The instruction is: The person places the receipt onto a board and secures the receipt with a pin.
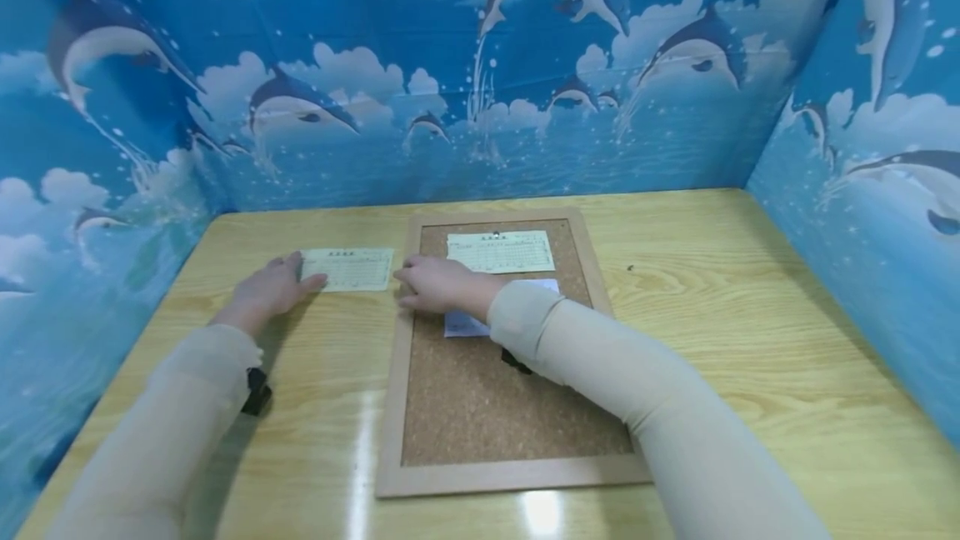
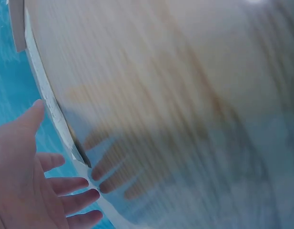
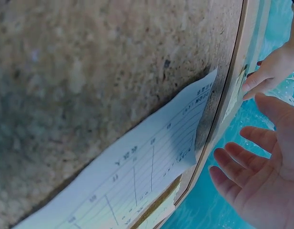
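A pale green printed slip (image 1: 348,270) lies flat on the table, left of a framed corkboard (image 1: 517,423). My left hand (image 1: 268,294) touches the slip's left end, and its fingers are extended and spread in the left wrist view. Over the board's left frame hovers my right hand (image 1: 438,283), close to the slip's right end; the right wrist view shows its fingers loosely bent around nothing. Another green slip (image 1: 501,252) is on the upper cork, with a pin (image 1: 496,233) at its top edge. Below it, a white printed slip (image 3: 151,152) is partly covered by my right forearm.
The wooden table (image 1: 712,315) extends on both sides of the board. A small dark speck (image 1: 630,267) is right of the board. Dolphin-printed cloth (image 1: 360,157) encloses the back and both sides. A dark wrist device (image 1: 257,392) is on my left sleeve.
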A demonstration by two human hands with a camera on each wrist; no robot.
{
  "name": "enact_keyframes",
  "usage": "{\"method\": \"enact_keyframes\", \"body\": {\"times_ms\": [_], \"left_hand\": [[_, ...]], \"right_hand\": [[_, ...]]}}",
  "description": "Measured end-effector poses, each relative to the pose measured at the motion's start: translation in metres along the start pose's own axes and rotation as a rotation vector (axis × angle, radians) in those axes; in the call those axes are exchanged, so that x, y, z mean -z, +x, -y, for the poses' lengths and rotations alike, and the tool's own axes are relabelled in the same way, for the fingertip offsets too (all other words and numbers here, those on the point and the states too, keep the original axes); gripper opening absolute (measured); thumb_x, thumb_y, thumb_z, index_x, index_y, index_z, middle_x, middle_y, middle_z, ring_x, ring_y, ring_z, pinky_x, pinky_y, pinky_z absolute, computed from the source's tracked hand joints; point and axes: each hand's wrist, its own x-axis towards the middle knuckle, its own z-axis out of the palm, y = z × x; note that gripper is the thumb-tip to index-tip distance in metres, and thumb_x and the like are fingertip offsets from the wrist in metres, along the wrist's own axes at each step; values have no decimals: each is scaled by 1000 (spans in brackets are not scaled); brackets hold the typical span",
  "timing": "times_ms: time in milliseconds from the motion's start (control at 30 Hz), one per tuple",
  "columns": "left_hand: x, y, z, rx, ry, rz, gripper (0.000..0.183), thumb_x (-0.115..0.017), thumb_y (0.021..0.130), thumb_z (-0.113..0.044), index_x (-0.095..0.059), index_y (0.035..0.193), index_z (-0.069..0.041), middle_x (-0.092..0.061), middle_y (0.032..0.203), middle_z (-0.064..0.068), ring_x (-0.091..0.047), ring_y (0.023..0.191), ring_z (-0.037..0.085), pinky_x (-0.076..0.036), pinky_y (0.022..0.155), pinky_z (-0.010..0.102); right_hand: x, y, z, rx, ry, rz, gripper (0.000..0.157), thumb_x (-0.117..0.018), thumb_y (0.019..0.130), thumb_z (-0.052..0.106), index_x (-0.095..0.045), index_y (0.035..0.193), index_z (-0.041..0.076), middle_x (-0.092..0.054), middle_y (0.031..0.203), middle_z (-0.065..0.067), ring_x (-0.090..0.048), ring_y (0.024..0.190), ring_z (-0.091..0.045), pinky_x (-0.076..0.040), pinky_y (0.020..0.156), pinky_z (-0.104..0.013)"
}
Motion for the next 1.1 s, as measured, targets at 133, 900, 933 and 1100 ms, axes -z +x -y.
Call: {"method": "enact_keyframes", "body": {"times_ms": [133,900,933,1100], "left_hand": [[-1,2,2,13,11,5,97,-32,91,-65,0,144,8,-7,142,41,-14,128,56,-17,101,65],[2,6,0,-9,-134,-143,83,-61,89,-33,-17,141,15,-24,134,44,-24,122,57,-23,102,60],[2,7,0,-4,-148,-142,83,-61,89,-32,-17,141,15,-24,134,44,-24,122,56,-22,102,59],[3,6,-1,6,-217,-112,81,-62,89,-26,-16,141,15,-23,138,41,-22,125,54,-21,103,58]], "right_hand": [[-2,2,2,18,9,5,54,-48,97,35,-36,144,12,-36,145,-9,-40,128,-21,-36,102,-32],[-11,5,9,59,-48,31,53,-46,98,36,-37,143,11,-36,146,-10,-37,131,-23,-30,106,-33],[-11,5,9,62,-52,27,53,-46,98,36,-38,143,11,-36,145,-10,-37,131,-23,-30,106,-33],[-12,7,8,76,-64,26,54,-48,97,36,-38,143,10,-38,143,-11,-38,129,-22,-31,106,-31]]}}
